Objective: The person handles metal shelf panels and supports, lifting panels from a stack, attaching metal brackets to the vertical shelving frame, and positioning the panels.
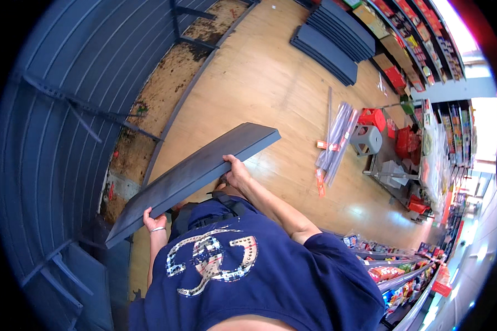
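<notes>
I see my left hand closed on the lower end of a long dark-blue shelf board, fingers wrapped over its edge; my right hand grips the upper part — the board tilts across my chest. Beyond, wooden floor, a grey stool, stacked boards.

Single head-worn fisheye, steeply downward over torso and floor

The long dark blue metal shelf board spans the space in front of the person, blocking passage toward the blue slatted shelving frame with its protruding brackets. Beyond it, the bare wooden floor lies open up to the stacked dark blue boards; to the right, clear plastic-wrapped strips and a grey plastic stool stand in the way.
</notes>
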Motion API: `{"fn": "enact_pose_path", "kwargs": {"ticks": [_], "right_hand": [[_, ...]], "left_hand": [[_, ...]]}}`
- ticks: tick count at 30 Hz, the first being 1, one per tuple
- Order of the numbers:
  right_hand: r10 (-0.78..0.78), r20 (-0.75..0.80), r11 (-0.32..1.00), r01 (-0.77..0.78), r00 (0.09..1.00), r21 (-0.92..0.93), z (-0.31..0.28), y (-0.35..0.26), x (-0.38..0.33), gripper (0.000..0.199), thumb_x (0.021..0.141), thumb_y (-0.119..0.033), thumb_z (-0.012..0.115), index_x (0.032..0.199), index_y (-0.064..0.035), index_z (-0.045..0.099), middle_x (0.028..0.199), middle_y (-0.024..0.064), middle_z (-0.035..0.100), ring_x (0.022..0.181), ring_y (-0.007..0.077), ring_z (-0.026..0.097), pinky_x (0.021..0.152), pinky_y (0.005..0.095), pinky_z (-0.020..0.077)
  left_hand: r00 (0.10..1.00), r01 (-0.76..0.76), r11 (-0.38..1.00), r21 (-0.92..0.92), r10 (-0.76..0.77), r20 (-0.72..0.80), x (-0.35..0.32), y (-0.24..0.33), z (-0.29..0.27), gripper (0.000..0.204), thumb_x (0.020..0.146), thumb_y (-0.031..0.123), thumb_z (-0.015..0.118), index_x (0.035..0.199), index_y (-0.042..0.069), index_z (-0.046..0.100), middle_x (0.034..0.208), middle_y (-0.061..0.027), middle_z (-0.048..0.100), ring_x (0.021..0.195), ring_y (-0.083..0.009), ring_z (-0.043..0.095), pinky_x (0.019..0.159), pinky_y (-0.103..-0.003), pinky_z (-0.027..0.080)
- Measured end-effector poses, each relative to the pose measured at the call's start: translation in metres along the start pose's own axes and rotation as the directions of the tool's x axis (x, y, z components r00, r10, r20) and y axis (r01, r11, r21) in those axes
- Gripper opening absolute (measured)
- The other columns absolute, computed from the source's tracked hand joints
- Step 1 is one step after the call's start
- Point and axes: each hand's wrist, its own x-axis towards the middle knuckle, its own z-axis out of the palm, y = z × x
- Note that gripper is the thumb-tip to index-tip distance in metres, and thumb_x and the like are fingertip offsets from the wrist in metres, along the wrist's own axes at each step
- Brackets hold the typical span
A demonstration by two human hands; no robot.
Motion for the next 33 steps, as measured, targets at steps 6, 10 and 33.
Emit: {"fn": "enact_pose_path", "kwargs": {"ticks": [6,10,33], "right_hand": [[-0.158,-0.117,0.971,0.175,0.981,0.160,-0.039,-0.109,-0.005,0.021,0.073,-0.009,0.059,0.091,-0.0021,0.052,0.087,0.0068,0.055,0.086,0.0192,0.052,0.079,0.0347,0.0426],[-0.240,-0.188,0.930,0.281,0.952,0.237,-0.057,-0.165,-0.003,0.021,0.071,-0.010,0.062,0.089,-0.0023,0.054,0.086,0.0049,0.054,0.083,0.0169,0.052,0.074,0.0336,0.0439],[-0.316,-0.579,0.462,0.655,0.751,0.598,-0.179,-0.486,0.058,0.028,0.072,-0.005,0.058,0.099,-0.0059,0.054,0.096,0.0035,0.059,0.090,0.0198,0.057,0.083,0.0348,0.0480]], "left_hand": [[0.992,0.063,0.988,0.142,-0.078,0.104,-0.009,-0.092,0.109,0.024,0.069,0.005,0.055,0.093,0.002,0.054,0.097,-0.0106,0.059,0.091,-0.0282,0.056,0.083,-0.041,0.047],[0.971,0.110,0.969,0.222,-0.152,0.184,-0.001,-0.139,0.172,0.025,0.069,0.005,0.055,0.093,0.002,0.054,0.096,-0.0093,0.058,0.090,-0.0266,0.056,0.081,-0.039,0.048],[0.743,0.369,0.555,0.745,-0.658,0.123,0.014,-0.518,0.595,0.028,0.067,0.001,0.056,0.094,0.003,0.051,0.094,-0.0075,0.057,0.091,-0.0247,0.055,0.083,-0.037,0.046]]}}
